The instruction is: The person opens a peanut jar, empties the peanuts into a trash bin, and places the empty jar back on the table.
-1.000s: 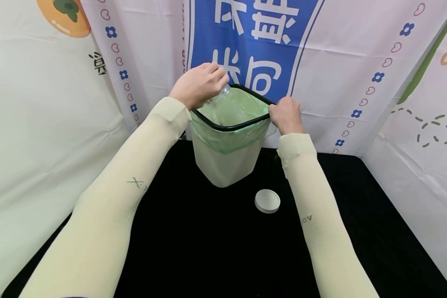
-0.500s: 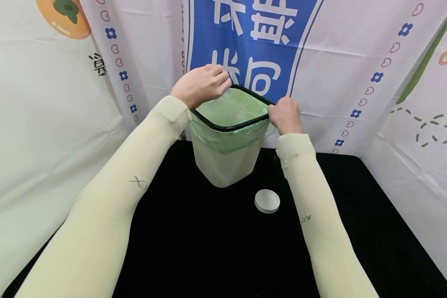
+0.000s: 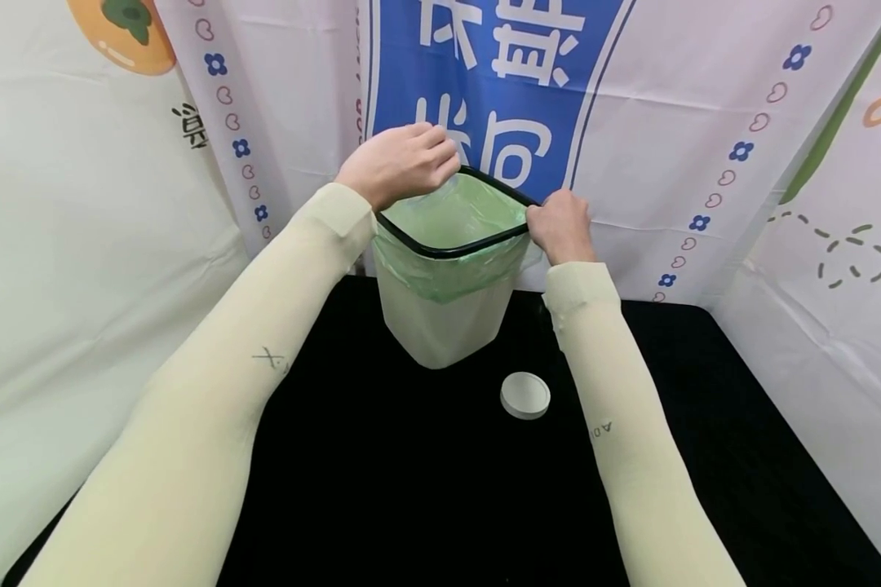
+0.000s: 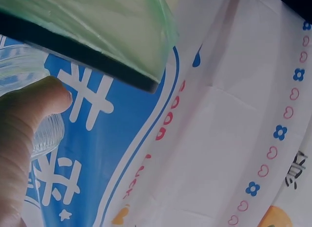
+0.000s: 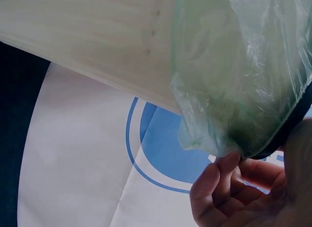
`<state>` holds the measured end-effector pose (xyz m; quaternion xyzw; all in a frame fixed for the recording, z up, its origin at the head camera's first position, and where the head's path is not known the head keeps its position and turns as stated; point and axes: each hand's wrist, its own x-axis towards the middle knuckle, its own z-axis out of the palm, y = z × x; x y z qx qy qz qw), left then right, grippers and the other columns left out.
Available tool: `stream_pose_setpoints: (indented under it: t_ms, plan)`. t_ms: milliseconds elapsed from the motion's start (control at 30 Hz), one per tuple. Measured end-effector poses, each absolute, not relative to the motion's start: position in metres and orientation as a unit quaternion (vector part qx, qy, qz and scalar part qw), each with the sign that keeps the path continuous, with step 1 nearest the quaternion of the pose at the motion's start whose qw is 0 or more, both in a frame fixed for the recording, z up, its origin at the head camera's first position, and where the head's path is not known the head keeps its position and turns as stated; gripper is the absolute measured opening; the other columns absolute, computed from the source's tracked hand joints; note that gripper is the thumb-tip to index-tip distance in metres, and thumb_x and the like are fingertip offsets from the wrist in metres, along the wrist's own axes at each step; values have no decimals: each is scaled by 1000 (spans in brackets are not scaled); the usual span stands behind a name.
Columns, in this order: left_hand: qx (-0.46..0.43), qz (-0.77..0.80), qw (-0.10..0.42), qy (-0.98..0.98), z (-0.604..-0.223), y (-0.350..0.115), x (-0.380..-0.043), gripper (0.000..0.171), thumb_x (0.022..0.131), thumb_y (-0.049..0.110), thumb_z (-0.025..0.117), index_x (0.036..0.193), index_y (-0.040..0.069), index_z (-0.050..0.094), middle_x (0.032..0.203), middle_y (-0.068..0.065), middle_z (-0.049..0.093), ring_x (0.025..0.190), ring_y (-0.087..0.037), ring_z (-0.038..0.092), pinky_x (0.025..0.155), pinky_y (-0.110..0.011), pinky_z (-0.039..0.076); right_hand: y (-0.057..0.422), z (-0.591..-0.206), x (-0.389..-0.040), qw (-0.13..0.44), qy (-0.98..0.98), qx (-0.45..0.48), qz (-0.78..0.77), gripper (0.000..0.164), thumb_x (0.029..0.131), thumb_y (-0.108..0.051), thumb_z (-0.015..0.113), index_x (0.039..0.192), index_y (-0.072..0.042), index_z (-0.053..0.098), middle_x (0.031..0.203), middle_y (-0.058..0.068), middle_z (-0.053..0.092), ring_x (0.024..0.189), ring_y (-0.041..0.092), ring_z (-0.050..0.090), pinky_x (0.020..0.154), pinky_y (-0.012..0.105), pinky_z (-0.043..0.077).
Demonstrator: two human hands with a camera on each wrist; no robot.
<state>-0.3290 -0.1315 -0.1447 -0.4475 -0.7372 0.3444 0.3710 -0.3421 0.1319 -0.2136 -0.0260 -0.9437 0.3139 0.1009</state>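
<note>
A pale waste bin (image 3: 440,330) with a black rim (image 3: 455,251) and a green bin liner (image 3: 448,285) folded over it stands at the back of the table. My left hand (image 3: 407,163) is above its left corner, gripping a clear ribbed jar (image 4: 48,134). In the left wrist view the thumb (image 4: 46,97) lies across the jar, close to the black rim; the hand hides most of the jar in the head view. My right hand (image 3: 560,227) grips the bin's right corner, its curled fingers (image 5: 204,185) at the liner's edge in the right wrist view.
A round white lid (image 3: 525,395) lies on the black tabletop (image 3: 411,481), in front of the bin and left of the right forearm. A printed cloth (image 3: 675,122) hangs right behind the bin, with more white cloth along both sides.
My left hand has shifted slightly right and turned over the bin's opening, so the clear jar now shows less beneath it. The right hand keeps its grip on the rim.
</note>
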Motion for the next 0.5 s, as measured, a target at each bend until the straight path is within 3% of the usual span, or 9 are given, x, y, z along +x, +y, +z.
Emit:
stream_pose_setpoints:
  t_ms: [267, 500]
  plan:
    - [-455, 350, 381, -724, -136, -127, -325, 22, 99, -20, 48, 112, -7, 61, 112, -19, 69, 102, -34, 65, 101, -38, 58, 132, -209, -340, 107, -943, -29, 314, 31, 96, -15, 45, 66, -15, 40, 64, 3, 38, 65, 27, 48, 56, 34, 41]
    - [-457, 364, 366, -724, -139, -126, -322, 23, 99, -20, 50, 114, -7, 61, 117, -20, 70, 109, -35, 65, 104, -38, 57, 131, -212, -339, 97, -946, -27, 309, 30, 98, -17, 45, 68, -15, 41, 74, 8, 46, 71, 29, 52, 59, 34, 43]
